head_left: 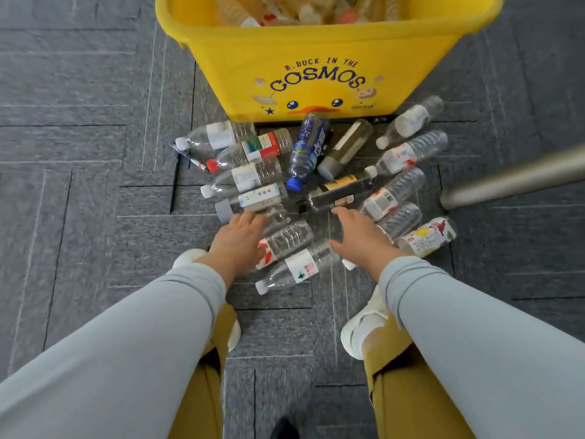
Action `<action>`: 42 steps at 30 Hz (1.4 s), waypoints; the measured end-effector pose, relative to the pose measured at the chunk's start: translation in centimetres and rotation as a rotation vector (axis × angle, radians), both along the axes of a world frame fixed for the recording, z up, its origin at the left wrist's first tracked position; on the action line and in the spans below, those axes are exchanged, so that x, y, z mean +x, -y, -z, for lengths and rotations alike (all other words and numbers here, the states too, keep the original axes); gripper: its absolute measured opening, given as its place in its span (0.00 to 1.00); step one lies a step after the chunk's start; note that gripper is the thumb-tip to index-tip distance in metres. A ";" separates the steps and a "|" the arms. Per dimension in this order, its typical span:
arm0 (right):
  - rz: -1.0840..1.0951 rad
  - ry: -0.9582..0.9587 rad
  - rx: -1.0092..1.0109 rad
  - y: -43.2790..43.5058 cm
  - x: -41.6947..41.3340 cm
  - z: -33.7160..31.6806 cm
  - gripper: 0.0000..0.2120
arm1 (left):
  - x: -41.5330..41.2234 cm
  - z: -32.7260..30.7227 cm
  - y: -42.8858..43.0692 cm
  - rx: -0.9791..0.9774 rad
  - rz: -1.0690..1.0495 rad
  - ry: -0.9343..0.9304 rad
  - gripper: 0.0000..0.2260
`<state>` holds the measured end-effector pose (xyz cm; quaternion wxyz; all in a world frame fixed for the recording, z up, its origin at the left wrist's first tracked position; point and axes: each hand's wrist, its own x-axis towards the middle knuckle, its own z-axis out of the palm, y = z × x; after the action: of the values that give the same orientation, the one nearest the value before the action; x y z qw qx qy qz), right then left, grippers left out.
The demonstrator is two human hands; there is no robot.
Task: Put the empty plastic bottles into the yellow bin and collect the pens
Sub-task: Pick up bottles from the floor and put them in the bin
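Carpet (79,185) is carrying roughly fifteen bottles (308,150) before one bin (316,52), one pen (190,158) at their left edge. Over them left hand (240,239) and right hand (357,236) are hovering, spread, gripping nothing. One metal leg (512,182) is standing right.

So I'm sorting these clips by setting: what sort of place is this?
Probably an office or similar indoor room: grey carpet tiles cover the floor, and a metal furniture leg stands on them at the right.
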<state>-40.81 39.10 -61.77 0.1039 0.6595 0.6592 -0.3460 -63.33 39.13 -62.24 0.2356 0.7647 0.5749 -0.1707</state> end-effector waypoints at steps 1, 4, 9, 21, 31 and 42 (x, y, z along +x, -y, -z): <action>-0.040 0.011 -0.002 -0.3 -0.3 1.0 0.31 | 0.1 0.9 -0.3 -0.001 -0.002 0.007 0.27; -0.194 0.042 -0.040 -0.2 -1.0 4.5 0.33 | 0.3 3.4 -1.3 0.018 0.030 0.014 0.25; -0.379 0.107 -0.058 -0.2 -1.0 9.7 0.34 | -0.6 6.4 -2.3 0.057 -0.009 0.021 0.24; -0.588 0.166 -0.085 0.8 -0.1 12.6 0.33 | -2.1 7.6 -2.6 0.072 -0.019 0.023 0.25; 0.259 -0.448 -0.221 -1.5 2.0 4.8 0.25 | -2.1 5.7 -3.1 0.144 -0.244 0.121 0.19; 1.043 -0.692 0.059 -3.8 5.4 7.0 0.18 | -0.2 9.3 -0.9 -0.037 0.222 -0.054 0.34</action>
<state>-35.43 42.92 -68.78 -0.3165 0.7466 0.2554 -0.5264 -63.54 40.05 -71.56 0.2141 0.8142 0.4896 -0.2268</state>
